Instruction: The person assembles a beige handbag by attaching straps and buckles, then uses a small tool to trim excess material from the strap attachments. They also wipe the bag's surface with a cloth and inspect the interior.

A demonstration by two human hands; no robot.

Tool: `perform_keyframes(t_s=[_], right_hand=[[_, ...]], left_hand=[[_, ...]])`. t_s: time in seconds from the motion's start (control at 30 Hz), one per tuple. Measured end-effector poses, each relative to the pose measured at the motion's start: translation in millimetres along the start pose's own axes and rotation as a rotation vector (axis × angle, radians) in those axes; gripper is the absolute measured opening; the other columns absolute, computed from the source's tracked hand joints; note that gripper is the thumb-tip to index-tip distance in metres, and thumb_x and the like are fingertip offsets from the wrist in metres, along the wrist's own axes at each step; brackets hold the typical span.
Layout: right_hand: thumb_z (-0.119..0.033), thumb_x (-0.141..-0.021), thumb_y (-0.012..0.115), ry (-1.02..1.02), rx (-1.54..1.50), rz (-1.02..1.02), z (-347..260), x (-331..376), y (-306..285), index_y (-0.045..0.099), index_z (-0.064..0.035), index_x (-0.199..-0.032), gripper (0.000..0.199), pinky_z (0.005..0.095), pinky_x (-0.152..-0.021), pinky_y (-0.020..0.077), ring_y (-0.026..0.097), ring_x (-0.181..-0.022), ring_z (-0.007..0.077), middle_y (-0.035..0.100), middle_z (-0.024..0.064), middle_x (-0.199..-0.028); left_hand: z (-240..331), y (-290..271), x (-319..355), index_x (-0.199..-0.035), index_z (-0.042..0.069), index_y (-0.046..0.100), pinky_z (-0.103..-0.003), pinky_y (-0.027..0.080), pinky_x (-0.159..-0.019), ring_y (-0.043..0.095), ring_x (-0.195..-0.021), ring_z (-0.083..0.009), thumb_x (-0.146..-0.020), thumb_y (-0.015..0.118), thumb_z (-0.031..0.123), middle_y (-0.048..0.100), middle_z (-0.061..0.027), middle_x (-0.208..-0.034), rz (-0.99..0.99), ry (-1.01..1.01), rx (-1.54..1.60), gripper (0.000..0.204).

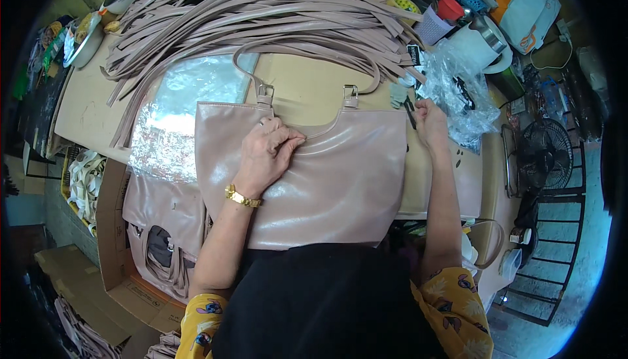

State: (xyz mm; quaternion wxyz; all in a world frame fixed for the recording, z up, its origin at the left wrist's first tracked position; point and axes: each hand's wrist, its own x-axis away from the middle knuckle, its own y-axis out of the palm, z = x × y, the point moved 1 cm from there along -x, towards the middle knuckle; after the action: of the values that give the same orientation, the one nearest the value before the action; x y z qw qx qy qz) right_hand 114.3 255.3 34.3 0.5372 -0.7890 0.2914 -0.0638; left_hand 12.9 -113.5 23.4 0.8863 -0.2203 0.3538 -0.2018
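A mauve-pink, glossy handbag (pixel 327 182) lies flat in front of me, its curved top opening facing away. Its strap loops up beyond it, joined through two metal buckles (pixel 350 96). My left hand (pixel 268 146) rests on the bag near the top edge, thumb and fingers pinched on the rim of the opening. To the right of the bag, my right hand (pixel 432 123) is raised with its fingertips pressed together; what they hold, if anything, is too small to tell. Just beside those fingertips lies a slim black tool (pixel 410 113), its kind unclear.
A large heap of mauve straps (pixel 261 18) covers the far side of the table. Clear plastic sleeves (pixel 190 110) lie at the left, crumpled plastic (pixel 464 84) at the right. A cardboard box (pixel 137 297) with more bags stands lower left; a fan (pixel 546 153) is far right.
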Motion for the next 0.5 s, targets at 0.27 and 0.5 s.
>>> perform_keyframes(t_s=[0.27,0.5], right_hand=[[-0.002,-0.083,0.057,0.081,-0.033,-0.033,17.1,-7.7,-11.4,0.062,-0.0003,-0.110,0.028,0.0368,-0.073,0.0521,0.066,-0.075,0.0246,0.065,0.0113,-0.082],[-0.006,-0.093,0.054,0.110,-0.342,0.081,-45.3,21.8,-55.9,0.055,-0.0030,-0.121,0.028,0.0306,-0.077,0.0488,0.060,-0.087,0.0148,0.058,0.0046,-0.093]], left_hand=[[-3.3,6.0,-2.6,-0.081,0.002,0.064,-0.036,0.046,-0.066,0.057,-0.071,-0.0278,-0.083,0.069,0.003,0.059,-0.0108,-0.075,0.044,-0.091,0.021,0.005],[-11.8,3.3,-1.4,-0.085,0.000,0.063,-0.033,0.046,-0.065,0.056,-0.066,-0.0241,-0.090,0.064,0.007,0.061,-0.0114,-0.073,-0.011,-0.256,0.125,0.009]])
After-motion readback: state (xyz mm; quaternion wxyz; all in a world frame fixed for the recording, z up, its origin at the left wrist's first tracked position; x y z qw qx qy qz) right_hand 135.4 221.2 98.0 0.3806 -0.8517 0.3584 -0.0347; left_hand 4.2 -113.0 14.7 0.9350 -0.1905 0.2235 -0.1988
